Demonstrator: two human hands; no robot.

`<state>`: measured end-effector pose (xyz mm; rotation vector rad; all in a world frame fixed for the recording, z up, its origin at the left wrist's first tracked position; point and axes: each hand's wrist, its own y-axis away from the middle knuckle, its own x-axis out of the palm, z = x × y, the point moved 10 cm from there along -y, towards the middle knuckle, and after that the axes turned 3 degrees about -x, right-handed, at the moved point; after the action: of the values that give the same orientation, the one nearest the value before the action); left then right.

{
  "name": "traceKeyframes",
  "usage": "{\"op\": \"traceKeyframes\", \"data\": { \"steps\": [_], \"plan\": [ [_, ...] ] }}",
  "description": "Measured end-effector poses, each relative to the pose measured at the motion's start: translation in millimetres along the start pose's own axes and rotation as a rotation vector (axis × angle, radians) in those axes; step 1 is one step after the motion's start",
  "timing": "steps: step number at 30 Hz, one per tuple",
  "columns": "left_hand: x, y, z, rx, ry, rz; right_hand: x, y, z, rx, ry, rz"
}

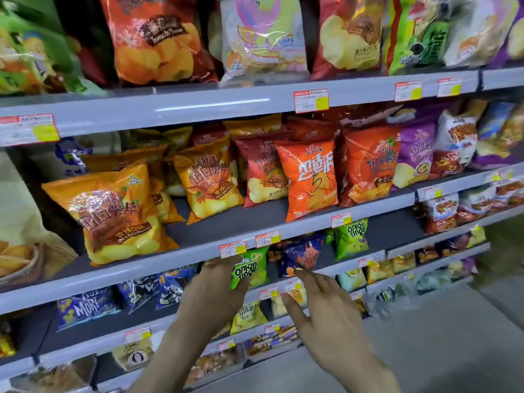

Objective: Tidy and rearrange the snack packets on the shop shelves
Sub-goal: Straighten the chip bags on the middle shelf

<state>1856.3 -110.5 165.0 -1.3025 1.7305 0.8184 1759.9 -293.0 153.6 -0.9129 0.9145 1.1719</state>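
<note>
Onion-rings packet (249, 269) stood at the third shelf's front edge (175, 269), left hand (215, 290) gripping its side, right hand (320, 302) spread and empty nearby; a careless tug could topple the neighbouring blue packet (302, 255).

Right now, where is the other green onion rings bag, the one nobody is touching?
In the head view, the second onion rings bag stands right of centre on the third shelf down, right of a blue packet and up-right of the right hand.
</note>
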Motion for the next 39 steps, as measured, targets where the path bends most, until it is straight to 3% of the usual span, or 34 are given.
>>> {"op": "traceKeyframes", "data": {
  "steps": [3, 13, 19, 25, 39],
  "plan": [
    [6, -2, -12, -0.052, -0.024, -0.007, -10, -6, -8, -0.019, 0.018, -0.085],
    [-3, -30, 6, -0.107, -0.051, -0.075, 5, -91, -9, -0.122, 0.044, -0.032],
    [-23, -86, 43, -0.131, 0.186, -0.202, 5, -158, 14, -0.171, 0.04, -0.055],
    [-42, -132, 69, -0.132, 0.431, -0.396, 20, -203, 14, -0.069, -0.213, -0.096],
    [-39, -228, 103, -0.244, 0.794, -0.448, 45, -266, -4, 0.028, -0.469, -0.128]
  ]
}}
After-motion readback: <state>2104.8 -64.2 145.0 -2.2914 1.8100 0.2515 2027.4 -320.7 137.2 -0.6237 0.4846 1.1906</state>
